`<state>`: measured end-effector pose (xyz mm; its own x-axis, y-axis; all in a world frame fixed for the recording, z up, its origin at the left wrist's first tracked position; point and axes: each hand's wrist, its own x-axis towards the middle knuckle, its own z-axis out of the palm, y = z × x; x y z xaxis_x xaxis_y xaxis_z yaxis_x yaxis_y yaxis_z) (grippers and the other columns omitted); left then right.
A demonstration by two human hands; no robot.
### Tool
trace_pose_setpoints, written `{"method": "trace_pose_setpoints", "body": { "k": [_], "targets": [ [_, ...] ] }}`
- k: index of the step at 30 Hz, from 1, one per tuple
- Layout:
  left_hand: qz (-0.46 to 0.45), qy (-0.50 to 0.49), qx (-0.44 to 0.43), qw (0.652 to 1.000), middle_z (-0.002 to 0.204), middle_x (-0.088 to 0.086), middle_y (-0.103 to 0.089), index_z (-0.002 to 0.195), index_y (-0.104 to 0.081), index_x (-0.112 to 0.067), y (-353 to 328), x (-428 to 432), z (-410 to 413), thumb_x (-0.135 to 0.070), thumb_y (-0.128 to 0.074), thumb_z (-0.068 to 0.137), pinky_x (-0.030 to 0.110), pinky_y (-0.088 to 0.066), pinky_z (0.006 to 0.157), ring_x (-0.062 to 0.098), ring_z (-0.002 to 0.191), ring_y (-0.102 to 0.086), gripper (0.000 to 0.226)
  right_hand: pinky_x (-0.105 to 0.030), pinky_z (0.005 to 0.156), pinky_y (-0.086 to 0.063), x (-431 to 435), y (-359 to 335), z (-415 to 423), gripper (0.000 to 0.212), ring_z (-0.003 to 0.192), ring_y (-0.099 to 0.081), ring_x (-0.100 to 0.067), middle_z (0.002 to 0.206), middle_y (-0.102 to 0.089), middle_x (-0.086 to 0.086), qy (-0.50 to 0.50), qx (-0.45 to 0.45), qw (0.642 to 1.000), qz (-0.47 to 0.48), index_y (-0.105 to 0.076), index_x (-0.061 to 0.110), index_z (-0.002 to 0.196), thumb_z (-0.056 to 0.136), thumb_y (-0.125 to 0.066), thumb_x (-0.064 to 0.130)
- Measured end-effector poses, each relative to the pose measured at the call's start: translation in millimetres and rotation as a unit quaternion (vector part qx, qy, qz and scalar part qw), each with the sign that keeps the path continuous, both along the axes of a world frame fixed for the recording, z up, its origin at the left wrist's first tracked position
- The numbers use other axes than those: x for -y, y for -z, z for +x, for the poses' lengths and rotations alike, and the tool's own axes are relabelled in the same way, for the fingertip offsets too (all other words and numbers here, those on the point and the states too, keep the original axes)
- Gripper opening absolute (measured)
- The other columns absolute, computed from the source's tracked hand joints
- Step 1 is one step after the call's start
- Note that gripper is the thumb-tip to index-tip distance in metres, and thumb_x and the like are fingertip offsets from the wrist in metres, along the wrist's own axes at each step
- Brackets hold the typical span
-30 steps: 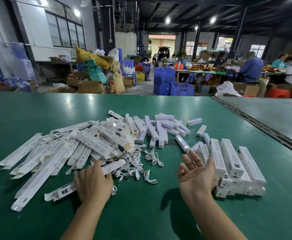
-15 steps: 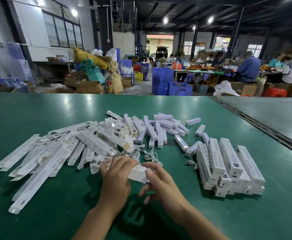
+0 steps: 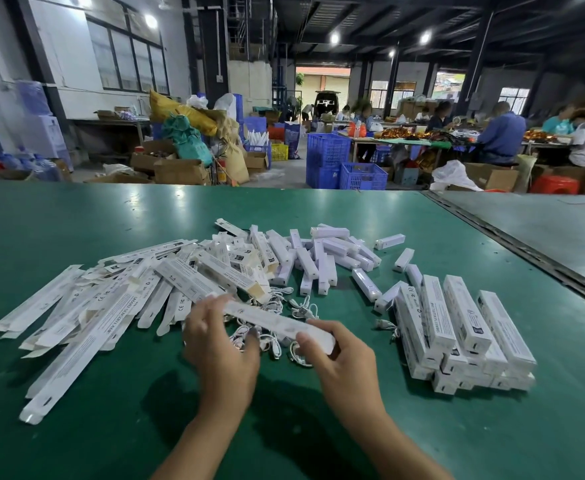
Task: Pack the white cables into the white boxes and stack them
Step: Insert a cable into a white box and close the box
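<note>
CHANGE: left hand (image 3: pixel 220 344) and right hand (image 3: pixel 341 365), apart a second ago, now each pinch an end of one long flat white cardboard box (image 3: pixel 270 318) | WHERE: raised just over the coiled white cables (image 3: pixel 305 305) on the green surface (image 3: pixel 318 427) | MEANING: likely opening it; cable not yet loaded.

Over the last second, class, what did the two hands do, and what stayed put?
The left hand lifted a flat white box off the table; the right hand, open and palm-up before, swung in and gripped its other end. The stacked boxes, loose cables and flat-box pile stayed put.
</note>
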<state>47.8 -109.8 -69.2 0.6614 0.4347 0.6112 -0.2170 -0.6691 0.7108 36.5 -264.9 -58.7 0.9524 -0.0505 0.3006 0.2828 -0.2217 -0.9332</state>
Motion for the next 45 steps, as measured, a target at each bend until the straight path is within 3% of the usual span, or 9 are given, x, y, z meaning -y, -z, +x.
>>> {"method": "trace_pose_setpoints", "body": {
  "k": [3,7,11,17,20,25,31,41,45],
  "targets": [
    [-0.249,0.005,-0.020,0.968,0.130,0.005,-0.039,0.132,-0.041,-0.017,-4.0,-2.9,1.5,-0.007,-0.077,0.083,0.036,-0.040,0.091,0.022,0.117,-0.045,0.062,-0.025,0.062,-0.054,4.4,-1.0,3.7,0.009,0.069,-0.070,-0.014,0.073,-0.074,0.005,0.007,0.000,0.999,0.040,-0.068,0.027,0.091,0.089,-0.067,0.035],
    [-0.566,0.180,-0.049,0.803,0.120,0.010,-0.063,0.131,-0.040,-0.019,-6.1,-9.9,7.4,-0.023,-0.066,0.091,0.030,-0.048,0.083,0.023,0.105,-0.062,0.048,-0.028,0.061,-0.053,7.7,-0.7,7.9,0.006,0.065,-0.069,-0.010,0.073,-0.074,0.000,-0.005,-0.003,0.999,0.053,-0.067,0.021,0.088,0.092,-0.066,0.025],
    [-0.625,0.300,-0.102,0.714,0.116,0.011,-0.070,0.125,-0.058,-0.012,-5.1,-11.2,6.4,-0.031,-0.064,0.079,0.034,-0.050,0.084,0.022,0.101,-0.068,0.050,-0.023,0.053,-0.041,6.7,2.5,6.9,0.015,0.055,-0.058,-0.009,0.066,-0.072,-0.003,-0.038,-0.033,0.999,0.016,-0.065,0.015,0.080,0.092,-0.067,0.024],
    [-0.642,0.360,-0.088,0.671,0.109,0.017,-0.073,0.107,-0.072,-0.010,-1.4,-18.7,3.5,-0.020,-0.061,0.083,0.044,-0.057,0.091,0.025,0.097,-0.073,0.027,-0.030,0.059,-0.053,5.9,0.4,5.5,0.010,0.061,-0.071,-0.023,0.074,-0.073,-0.009,-0.094,-0.076,0.992,0.024,-0.063,0.010,0.083,0.089,-0.069,0.015],
    [-0.679,0.348,-0.064,0.644,0.095,0.015,-0.076,0.115,-0.064,-0.006,-4.1,-18.7,4.4,-0.014,-0.057,0.082,0.040,-0.063,0.073,0.021,0.086,-0.076,0.035,-0.029,0.061,-0.051,4.9,2.6,2.1,0.006,0.063,-0.069,-0.017,0.073,-0.072,-0.005,-0.121,-0.043,0.991,-0.047,-0.066,0.021,0.093,0.089,-0.069,0.020],
    [-0.691,0.310,-0.044,0.651,0.075,0.006,-0.075,0.111,-0.058,-0.011,-1.0,-20.1,7.9,-0.004,-0.046,0.097,0.026,-0.060,0.057,0.012,0.068,-0.074,0.020,-0.020,0.061,-0.050,-0.8,3.5,-3.7,0.011,0.062,-0.067,-0.005,0.073,-0.072,-0.001,-0.159,0.032,0.970,-0.180,-0.066,0.025,0.104,0.093,-0.062,0.027],
    [-0.672,0.325,-0.048,0.664,0.081,0.009,-0.075,0.108,-0.058,-0.010,-1.4,-16.5,8.0,-0.013,-0.051,0.095,0.029,-0.061,0.060,0.016,0.073,-0.074,0.016,-0.013,0.062,-0.047,-2.4,7.2,-1.6,0.018,0.065,-0.069,-0.001,0.071,-0.073,0.003,-0.126,0.049,0.978,-0.158,-0.066,0.021,0.114,0.097,-0.059,0.021],
    [-0.332,0.279,-0.091,0.896,0.115,-0.002,-0.067,0.132,-0.041,-0.048,12.3,10.5,-6.4,-0.041,-0.079,0.066,0.026,-0.054,0.081,0.011,0.096,-0.070,0.076,-0.008,0.058,-0.045,-0.9,9.4,5.8,0.036,0.062,-0.064,0.002,0.079,-0.066,0.015,-0.007,0.048,0.997,-0.054,-0.063,0.036,0.111,0.083,-0.077,0.017],
    [-0.284,0.223,-0.048,0.931,0.105,-0.013,-0.065,0.129,-0.035,-0.056,16.1,13.6,-6.3,-0.043,-0.082,0.063,0.023,-0.055,0.071,0.008,0.084,-0.068,0.082,-0.013,0.070,-0.053,-0.4,9.0,6.3,0.044,0.081,-0.068,0.000,0.092,-0.070,0.020,0.005,0.043,0.998,-0.040,-0.064,0.040,0.107,0.078,-0.081,0.013]
  ]
}}
